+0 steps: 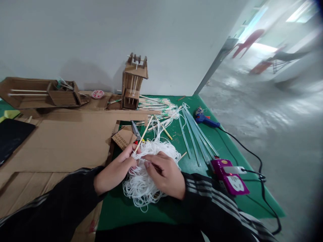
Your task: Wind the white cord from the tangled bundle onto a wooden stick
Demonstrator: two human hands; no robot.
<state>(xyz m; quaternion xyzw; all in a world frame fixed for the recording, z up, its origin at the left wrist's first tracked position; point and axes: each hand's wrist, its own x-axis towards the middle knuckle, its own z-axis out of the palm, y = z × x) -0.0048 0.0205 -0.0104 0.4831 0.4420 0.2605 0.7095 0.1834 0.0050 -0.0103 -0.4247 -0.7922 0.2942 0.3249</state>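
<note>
Black sleeves (73, 195), left fingers (128, 151) tight round a stick (145, 132), right fingers (155, 161) tight on string (145, 188).

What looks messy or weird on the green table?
The white string does: it sits in a loose, jumbled heap under the left hand and right hand, its loops sprawling over the green table instead of being wound up neatly.

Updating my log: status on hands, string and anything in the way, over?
Left hand holding wooden stick. Right hand at white string, grip unclear. Heaped loosely beneath both; scissors close beyond.
</note>
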